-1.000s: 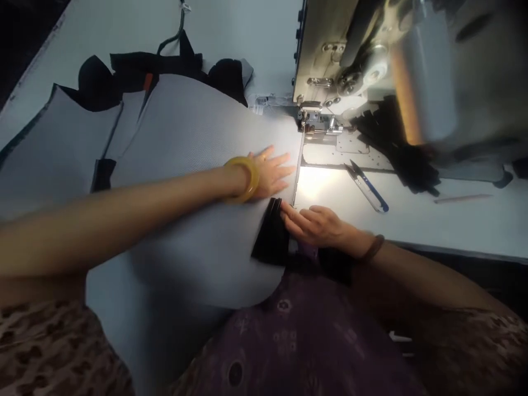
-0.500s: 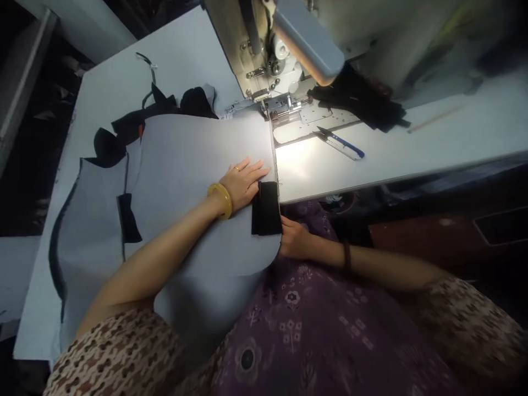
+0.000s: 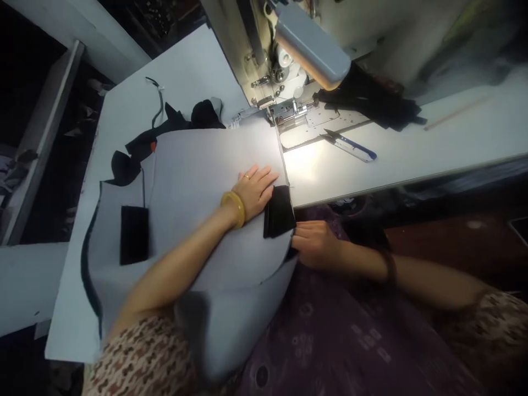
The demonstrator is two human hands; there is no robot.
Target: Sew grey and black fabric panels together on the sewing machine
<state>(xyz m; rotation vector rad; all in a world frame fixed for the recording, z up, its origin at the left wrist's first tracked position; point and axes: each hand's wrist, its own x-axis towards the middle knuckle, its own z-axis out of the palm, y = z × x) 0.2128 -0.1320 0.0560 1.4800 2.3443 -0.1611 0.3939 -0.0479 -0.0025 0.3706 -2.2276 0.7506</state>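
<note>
A large light grey fabric piece (image 3: 198,170) lies across the table, its right edge running up under the presser foot of the sewing machine (image 3: 284,110). My left hand (image 3: 256,190) rests flat on this cloth with fingers stretched toward the machine. Beside its fingertips is a black fabric patch (image 3: 281,212) at the cloth's right edge. My right hand (image 3: 315,242) pinches the fabric edge just below that patch, at the front of the table. A second black patch (image 3: 134,235) sits on the cloth farther left.
Thread snips (image 3: 350,147) lie right of the needle area. Black fabric strips (image 3: 371,102) are heaped behind them. Bunched black fabric (image 3: 165,124) lies along the cloth's far side. A grey lamp head (image 3: 313,47) hangs over the machine bed. The white table (image 3: 181,60) extends left.
The view has shifted, so most things appear farther right. My right hand has drawn the cloth's lower edge outward, and a lower fold now shows beneath it. My left hand stays flat.
</note>
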